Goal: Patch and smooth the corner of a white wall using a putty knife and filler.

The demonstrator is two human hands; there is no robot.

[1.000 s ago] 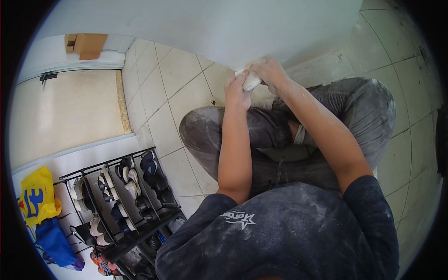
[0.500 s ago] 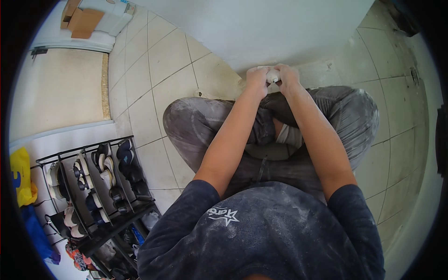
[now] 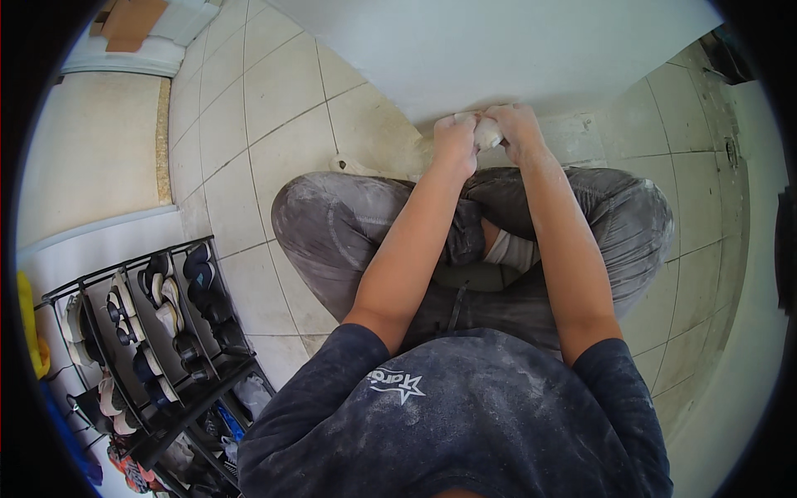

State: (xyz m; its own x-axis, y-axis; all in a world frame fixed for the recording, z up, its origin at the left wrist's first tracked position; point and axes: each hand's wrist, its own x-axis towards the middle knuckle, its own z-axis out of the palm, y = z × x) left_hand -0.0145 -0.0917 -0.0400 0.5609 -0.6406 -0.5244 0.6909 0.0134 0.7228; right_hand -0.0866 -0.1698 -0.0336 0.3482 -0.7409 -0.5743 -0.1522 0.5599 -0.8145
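Both arms stretch forward over my crossed legs, toward the foot of a white wall (image 3: 498, 58). My left hand (image 3: 456, 143) and my right hand (image 3: 516, 133) come together there, dusted white, with fingers bent round a small whitish lump (image 3: 488, 135). Its kind cannot be made out, since the fingers hide most of it. The hands are close to the wall's lower edge; whether the lump touches the wall is hidden.
White dust lies on the tiles (image 3: 573, 133) along the wall. By my left knee is a pale piece (image 3: 342, 163) with a dark hole. A black rack (image 3: 149, 365) of shoes stands at the left, below a pale door panel (image 3: 100, 149). A cardboard piece (image 3: 133, 25) is at the far left.
The view has shifted slightly. My right hand has moved up a little and turned, so more of the whitish lump shows between the hands. Both hands keep hold of it.
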